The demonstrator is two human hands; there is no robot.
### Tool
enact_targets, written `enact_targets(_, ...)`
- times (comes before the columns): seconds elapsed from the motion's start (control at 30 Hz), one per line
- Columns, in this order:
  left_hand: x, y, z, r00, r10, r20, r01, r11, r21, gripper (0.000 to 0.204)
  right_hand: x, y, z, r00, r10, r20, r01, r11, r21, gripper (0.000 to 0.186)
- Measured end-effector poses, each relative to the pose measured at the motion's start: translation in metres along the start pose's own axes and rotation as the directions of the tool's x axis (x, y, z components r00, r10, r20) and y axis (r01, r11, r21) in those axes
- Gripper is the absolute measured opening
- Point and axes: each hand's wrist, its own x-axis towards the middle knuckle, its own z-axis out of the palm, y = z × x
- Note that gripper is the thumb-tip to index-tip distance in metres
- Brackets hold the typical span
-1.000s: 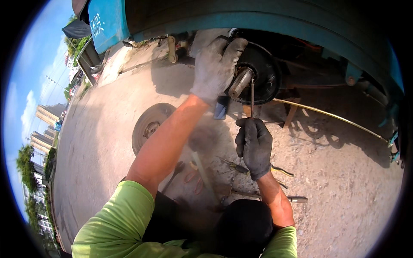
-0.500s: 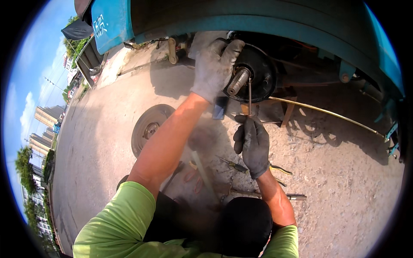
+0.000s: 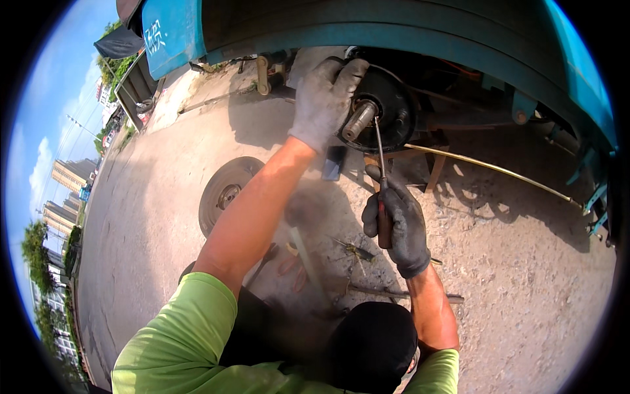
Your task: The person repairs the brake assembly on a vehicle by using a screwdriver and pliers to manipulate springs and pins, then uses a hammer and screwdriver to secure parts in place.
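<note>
A bare metal axle stub juts from a black round brake backing plate beneath the blue vehicle body. My left hand, in a pale grey glove, grips the plate's upper left rim, some fingertips hidden behind it. My right hand, in a darker glove, is closed around the dark reddish handle of a screwdriver. Its long shaft points up, with the tip close beside the axle stub's right side; whether it touches anything there is hard to see.
The blue vehicle body overhangs the work. A thin rod slants away to the right. A wheel lies on the ground at left, near a dark flat rectangular object. Pliers and a long bar lie below.
My right hand has moved slightly down and right, turning so that the screwdriver handle shows. The shaft now leans more to the left. My left hand stays at the plate's rim.
</note>
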Motion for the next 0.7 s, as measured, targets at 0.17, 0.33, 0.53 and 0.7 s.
enact_targets(0.17, -0.001, 0.001, -0.002, 1.000, -0.010, 0.005, 0.010, 1.000, -0.002, 0.060, -0.001, 0.006, -0.001, 0.990, 0.057, 0.132, -0.111, 0.891, 0.440, 0.052)
enact_targets(0.33, -0.001, 0.002, -0.004, 1.000, -0.011, 0.015, 0.011, 1.000, -0.005, 0.064, -0.006, -0.011, 0.003, 0.992, 0.110, 0.067, -0.121, 0.972, 0.203, 0.052)
enact_targets(0.53, 0.001, 0.004, -0.001, 0.997, -0.069, 0.023, 0.070, 0.997, -0.045, 0.064, -0.007, -0.010, -0.004, 0.980, 0.150, 0.132, -0.197, 0.834, 0.516, 0.048)
enact_targets(0.7, -0.001, 0.004, -0.004, 1.000, -0.024, 0.012, 0.025, 1.000, -0.014, 0.062, -0.010, -0.016, 0.012, 0.981, 0.069, -0.179, -0.090, 0.990, -0.109, 0.045)
